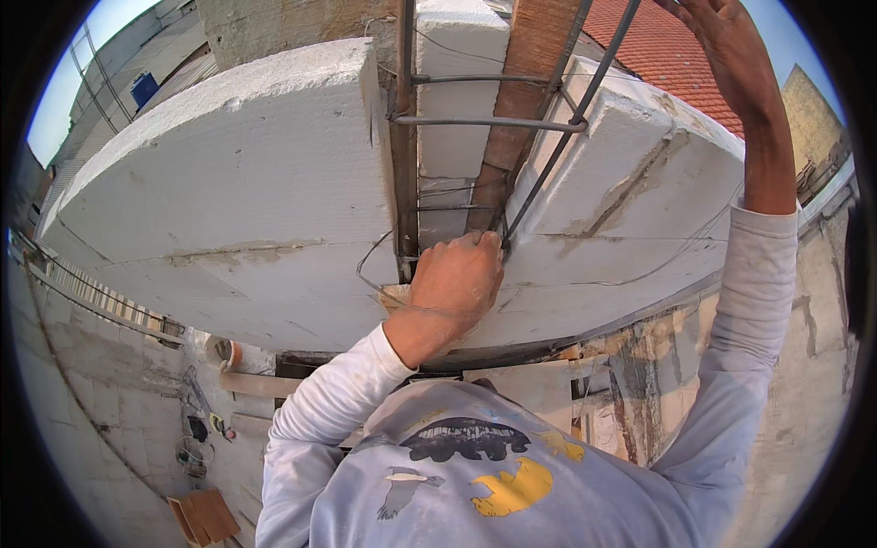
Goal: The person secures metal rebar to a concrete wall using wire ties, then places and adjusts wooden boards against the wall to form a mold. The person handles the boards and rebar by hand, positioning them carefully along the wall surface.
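Observation:
My left hand [459,281] is closed low in the gap between two white block walls, at the foot of a steel rebar cage [493,121]. Its fingers curl into the gap, so whatever they grip is hidden. A thin loop of tie wire [370,265] bends out beside this hand. High at the right, my right hand [726,46] is raised near the top of the slanting rebar. Its fingers stretch toward the bar and look apart, though the picture's upper edge cuts some off.
The left block wall [237,173] and right block wall [630,173] flank the cage. A wooden board [530,55] stands behind it. Far below lie a brown box-like piece [203,517] and a round wire-framed thing [192,455]. Beyond the right wall is a red tiled roof [658,46].

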Motion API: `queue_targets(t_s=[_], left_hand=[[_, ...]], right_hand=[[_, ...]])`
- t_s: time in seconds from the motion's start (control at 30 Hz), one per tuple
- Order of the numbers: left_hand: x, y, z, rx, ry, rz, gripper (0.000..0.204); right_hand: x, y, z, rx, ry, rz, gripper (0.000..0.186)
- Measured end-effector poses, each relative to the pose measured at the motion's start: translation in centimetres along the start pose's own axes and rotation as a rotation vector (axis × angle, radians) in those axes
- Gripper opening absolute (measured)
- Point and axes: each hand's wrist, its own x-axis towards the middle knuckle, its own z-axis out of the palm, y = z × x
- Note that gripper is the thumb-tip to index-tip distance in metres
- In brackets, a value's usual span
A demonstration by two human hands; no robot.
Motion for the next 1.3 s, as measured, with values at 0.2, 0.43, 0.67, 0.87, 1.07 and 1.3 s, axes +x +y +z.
queue_targets(t_s=[0.2,0.43,0.67,0.87,1.07,1.3], left_hand=[[-1.3,-0.2,1.0,-0.036,0.081,-0.015,0.014],[-1.7,-0.2,1.6,0.005,0.162,0.076,0.012],[-2.4,0.1,1.7,0.070,0.184,0.100,0.009],[-1.4,-0.3,1.3,-0.056,0.139,-0.021,0.010],[-0.8,-0.8,0.7,-0.241,0.138,-0.112,0.011],[-1.7,-1.2,0.7,-0.346,0.139,-0.200,0.012]], right_hand=[[3.1,3.8,3.8,0.391,-0.273,0.085,0.085],[2.8,3.8,3.8,0.254,-0.232,0.060,0.080],[2.3,3.7,5.1,0.183,-0.126,0.019,0.074],[2.0,4.5,5.2,0.109,-0.099,-0.062,0.072],[0.8,0.3,7.6,0.123,-0.123,0.054,0.077],[0.9,1.4,7.4,0.055,-0.115,0.035,0.077]])
